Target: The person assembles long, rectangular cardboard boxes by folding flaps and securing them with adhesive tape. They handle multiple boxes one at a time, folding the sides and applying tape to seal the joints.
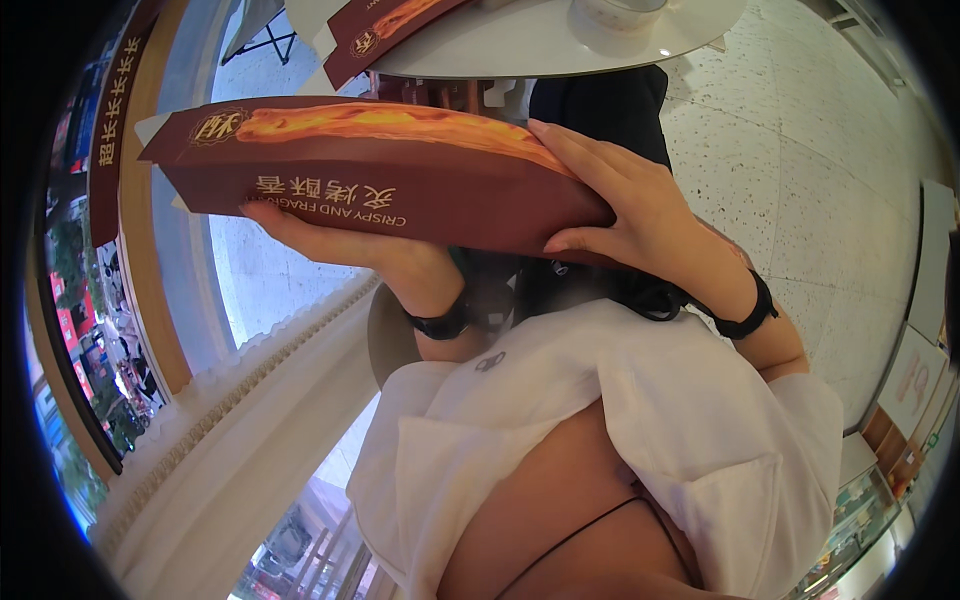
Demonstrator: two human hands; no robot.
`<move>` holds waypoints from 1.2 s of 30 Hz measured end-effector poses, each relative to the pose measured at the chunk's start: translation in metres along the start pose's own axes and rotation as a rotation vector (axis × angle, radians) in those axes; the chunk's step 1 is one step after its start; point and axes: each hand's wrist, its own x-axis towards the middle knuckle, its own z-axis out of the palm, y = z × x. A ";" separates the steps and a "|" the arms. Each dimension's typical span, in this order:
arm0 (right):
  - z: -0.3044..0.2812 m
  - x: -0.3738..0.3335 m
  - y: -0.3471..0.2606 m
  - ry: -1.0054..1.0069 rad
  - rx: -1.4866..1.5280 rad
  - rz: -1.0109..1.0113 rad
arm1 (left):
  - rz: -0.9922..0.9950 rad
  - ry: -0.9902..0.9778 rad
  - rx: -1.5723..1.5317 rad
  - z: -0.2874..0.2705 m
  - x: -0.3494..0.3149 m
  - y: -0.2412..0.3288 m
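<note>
A long maroon paper food box (450, 190), printed with a picture of golden pastry, lies across in front of me, held between my two hands. My left hand (350, 245) supports it from below, with the thumb along its lower front edge and the other fingers hidden behind the box. At the right end, my right hand (645, 205) clasps it, fingers over the top edge and thumb on the front face. The box's left end has an angular, folded shape with a pale flap. Its contents, if any, do not show.
Beyond the box stands a white rounded table (500, 62). On it lie a similar maroon box (385, 35) and a round, pale container (615, 15). Black fabric (600, 120) is below the table edge. A white curtain (250, 400) and a window frame run along the left.
</note>
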 end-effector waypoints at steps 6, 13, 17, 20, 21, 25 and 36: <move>0.000 -0.002 -0.003 -0.050 0.031 0.052 | -0.023 0.008 -0.063 -0.012 0.000 -0.002; -0.028 -0.011 0.034 -0.110 -0.230 0.043 | 0.719 -0.074 1.346 -0.083 0.057 0.017; -0.026 -0.020 0.052 -0.145 -0.253 0.002 | 0.210 -0.200 0.757 -0.098 0.061 0.018; -0.026 -0.026 0.057 -0.141 -0.219 0.056 | 0.012 -0.142 0.673 -0.097 0.048 0.031; -0.026 -0.027 0.057 -0.140 -0.203 0.073 | -0.096 -0.298 0.832 -0.103 0.051 0.038; -0.032 -0.029 0.062 -0.232 -0.191 -0.018 | -0.835 -1.057 0.888 -0.133 0.082 0.067; -0.021 -0.049 0.043 -0.368 -0.226 -0.073 | -1.063 -0.706 0.589 -0.160 0.004 0.037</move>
